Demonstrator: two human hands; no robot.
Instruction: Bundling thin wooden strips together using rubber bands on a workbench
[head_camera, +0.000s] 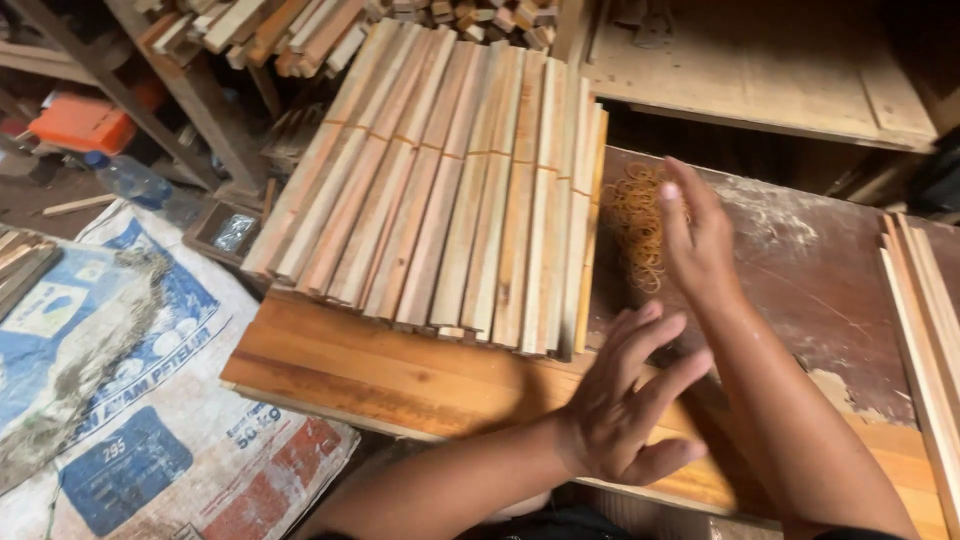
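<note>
A: Where's the rubber band pile?

B: Upper right of centre, on the dark dusty worktop, just right of the bundled wood slats. Tan bands, loose heap.

A: Right hand?

B: Reaches up over the heap's right edge, fingers straight & together, tips at the top of the pile. Open, flat-ish; holds nothing I can see. Can't tell if it's touching the bands or just above.

A: Left hand?

B: Lower centre, fingers spread wide, palm down over the front edge of the worktop, near the slats' lower right corner. Empty, not gripping anything.

A: The slats?

B: Big stack, centre to upper centre of frame, long thin pale strips side by side, fanned a bit, w/ thin bands across the bundles abt a third of the way down. They rest on an orange-brown plank running lower left to lower right.

A: Round abt?

B: More loose slats at the right edge. Printed woven sack, blue, white & red, lower left on the floor. Clear plastic bottle & an orange box upper left. Scrap wood pile along the top, plywood sheet upper right.
</note>
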